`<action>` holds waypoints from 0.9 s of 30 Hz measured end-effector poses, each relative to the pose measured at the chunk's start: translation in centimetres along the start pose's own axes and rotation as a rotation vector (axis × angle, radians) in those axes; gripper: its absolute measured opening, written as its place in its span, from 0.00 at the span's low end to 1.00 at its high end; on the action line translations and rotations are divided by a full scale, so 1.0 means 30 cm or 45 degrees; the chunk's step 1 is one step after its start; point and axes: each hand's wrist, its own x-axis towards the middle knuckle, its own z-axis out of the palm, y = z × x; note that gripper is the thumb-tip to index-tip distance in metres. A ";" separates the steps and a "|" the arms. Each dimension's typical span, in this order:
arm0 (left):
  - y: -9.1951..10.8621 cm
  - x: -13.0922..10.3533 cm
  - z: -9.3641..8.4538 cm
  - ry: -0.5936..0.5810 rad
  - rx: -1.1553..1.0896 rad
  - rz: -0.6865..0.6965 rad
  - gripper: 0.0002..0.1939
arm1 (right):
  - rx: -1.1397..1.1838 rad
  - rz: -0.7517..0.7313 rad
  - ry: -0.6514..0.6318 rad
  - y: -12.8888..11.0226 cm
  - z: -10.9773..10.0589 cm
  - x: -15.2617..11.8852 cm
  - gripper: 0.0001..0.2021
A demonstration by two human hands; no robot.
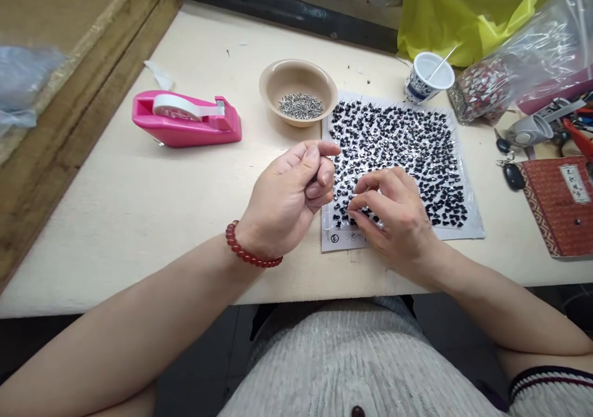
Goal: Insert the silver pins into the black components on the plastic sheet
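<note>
A white sheet (356, 241) under clear plastic bears many small black pieces (393, 133), several with thin pins sticking up. My left hand (290, 194), with a red bead bracelet (250, 250) at its wrist, is held by the sheet's left edge. Its thumb presses against the curled fingers, and whatever they hold is hidden. Over the lower part of the sheet, my right hand (393, 216) has thumb and fingertips brought together at the black pieces; what lies between them is too small to make out. A beige bowl (271, 86) of small metal pins (301, 105) stands beyond my left hand.
A pink tape dispenser (194, 134) stands at the left, near a wooden frame (88, 83). Behind the sheet are a patterned cup (419, 89) with a stick and a yellow bag (454, 18). A red-brown pouch (556, 201) and keys (512, 173) lie at the right.
</note>
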 end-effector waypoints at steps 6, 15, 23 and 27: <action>-0.007 -0.001 0.001 -0.052 -0.035 -0.016 0.14 | -0.104 -0.063 -0.005 0.000 0.022 0.012 0.07; -0.010 0.002 -0.002 -0.089 -0.067 -0.084 0.14 | -0.158 -0.078 -0.010 0.001 0.024 0.010 0.07; -0.011 0.001 -0.001 -0.098 -0.045 -0.105 0.13 | -0.151 -0.089 0.025 0.004 0.034 0.012 0.07; -0.011 0.000 -0.005 -0.156 -0.026 -0.122 0.13 | -0.141 -0.097 0.067 0.010 0.017 0.001 0.04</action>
